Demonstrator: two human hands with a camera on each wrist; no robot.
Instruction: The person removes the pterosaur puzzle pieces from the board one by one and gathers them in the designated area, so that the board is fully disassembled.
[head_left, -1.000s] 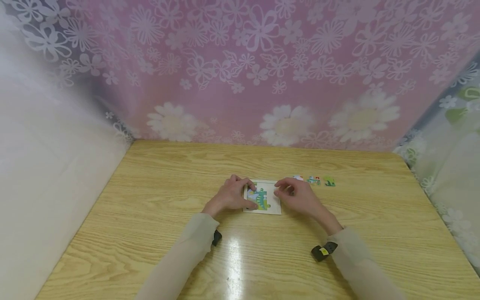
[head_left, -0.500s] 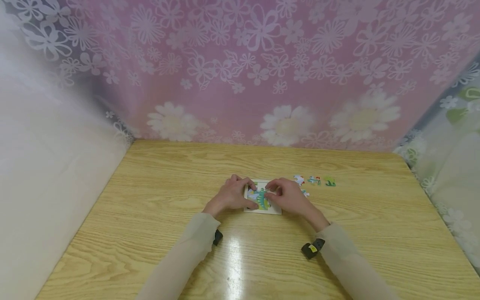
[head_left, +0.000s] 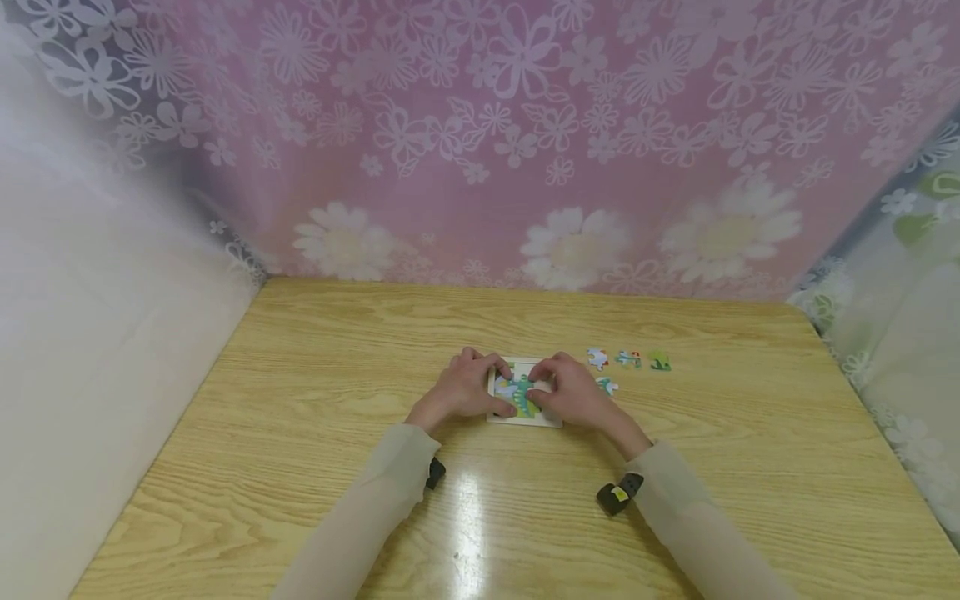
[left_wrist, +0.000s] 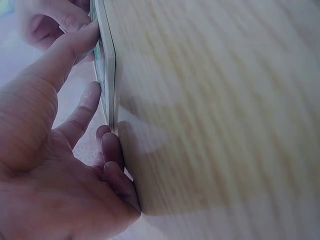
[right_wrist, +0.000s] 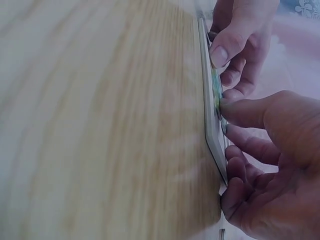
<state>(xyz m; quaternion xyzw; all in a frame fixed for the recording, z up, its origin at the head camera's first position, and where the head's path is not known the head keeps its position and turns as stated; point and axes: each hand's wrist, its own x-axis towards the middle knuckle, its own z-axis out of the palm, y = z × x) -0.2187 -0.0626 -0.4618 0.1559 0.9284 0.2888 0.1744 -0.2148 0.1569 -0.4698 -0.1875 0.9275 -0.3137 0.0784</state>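
A small white-framed jigsaw puzzle (head_left: 552,422) lies flat on the table, partly filled with green and blue pieces (head_left: 522,397). My left hand (head_left: 465,386) lies over its left side, thumb and index finger spread and touching its face. In the left wrist view the other fingers of my left hand (left_wrist: 55,145) rest by the frame's edge. From the right, my right hand (head_left: 576,396) reaches over the frame. Its thumb and index tips touch the pieces in the middle, slightly apart, with no loose piece visible between them. In the right wrist view its thumb (right_wrist: 245,111) presses on the face.
Beyond my right hand lie several loose puzzle pieces: a white-and-red one (head_left: 597,358), a blue-and-red one (head_left: 628,359), a green one (head_left: 660,361) and another (head_left: 607,386) by the knuckles. A flowered curtain (head_left: 465,167) borders the wooden table (head_left: 337,350).
My right hand has moved left from the frame's right edge onto the middle pieces, uncovering loose pieces behind it. My left hand has stayed in place.
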